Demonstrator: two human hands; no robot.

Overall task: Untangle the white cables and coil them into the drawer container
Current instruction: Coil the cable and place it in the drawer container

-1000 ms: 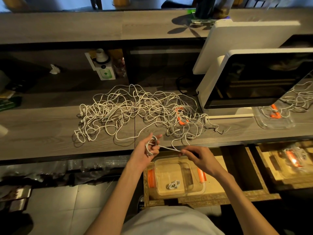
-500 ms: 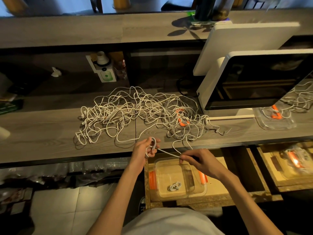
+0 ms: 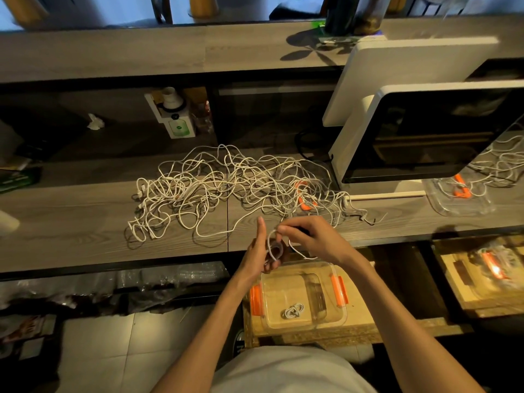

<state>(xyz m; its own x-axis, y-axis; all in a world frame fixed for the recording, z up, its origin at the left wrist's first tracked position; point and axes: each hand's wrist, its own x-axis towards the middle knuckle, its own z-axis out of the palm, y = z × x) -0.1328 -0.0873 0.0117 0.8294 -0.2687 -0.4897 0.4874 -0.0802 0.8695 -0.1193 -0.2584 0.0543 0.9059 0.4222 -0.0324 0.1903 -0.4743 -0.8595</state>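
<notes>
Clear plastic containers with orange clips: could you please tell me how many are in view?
3: one in the open drawer below the hands, one on the counter beside the monitor, one in the right-hand drawer. Others may be hidden.

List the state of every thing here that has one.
Left hand: holds small white cable coil.
Right hand: pinches the coil's free strand.
Clear plastic container with orange clips: open, one coiled cable inside.
Wooden drawer: pulled open.
White cable pile: tangled.

A white-framed monitor (image 3: 431,131) stands right; perhaps a dispenser (image 3: 177,120) behind.
</notes>
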